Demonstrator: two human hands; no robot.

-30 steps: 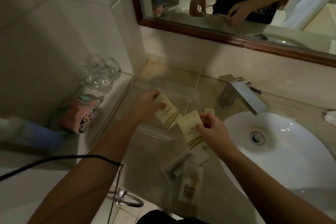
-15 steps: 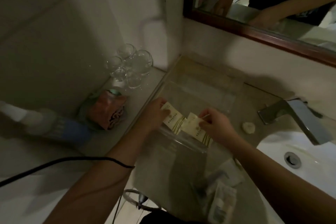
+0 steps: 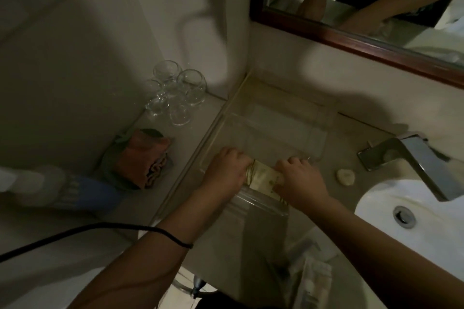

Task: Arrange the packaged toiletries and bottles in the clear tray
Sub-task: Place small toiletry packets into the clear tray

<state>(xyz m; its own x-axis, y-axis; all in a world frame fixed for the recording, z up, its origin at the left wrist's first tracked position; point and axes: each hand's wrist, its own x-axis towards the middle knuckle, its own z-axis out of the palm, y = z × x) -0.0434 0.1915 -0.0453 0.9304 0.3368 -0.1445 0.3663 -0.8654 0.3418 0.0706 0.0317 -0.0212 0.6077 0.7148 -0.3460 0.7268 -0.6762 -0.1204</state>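
Note:
A clear tray [image 3: 276,130] sits on the stone counter in the corner below the mirror. Cream toiletry packets [image 3: 263,178] with green stripes lie inside its near end. My left hand [image 3: 223,170] grips the packets' left end and my right hand [image 3: 298,178] grips their right end, both hands low inside the tray. More wrapped toiletries [image 3: 313,281] lie on the counter near the front edge, dim and partly blurred.
A small round soap [image 3: 346,176] lies beside the tray. The chrome faucet [image 3: 411,158] and white basin [image 3: 414,221] are at right. Several glasses [image 3: 175,93], a folded cloth [image 3: 143,158] and a blue-and-white bottle [image 3: 62,188] sit on the left ledge. A black cable [image 3: 88,231] crosses my left arm.
Both hands have brought the two packets together and lowered them into the near end of the tray. The view has shifted left and closer to the corner.

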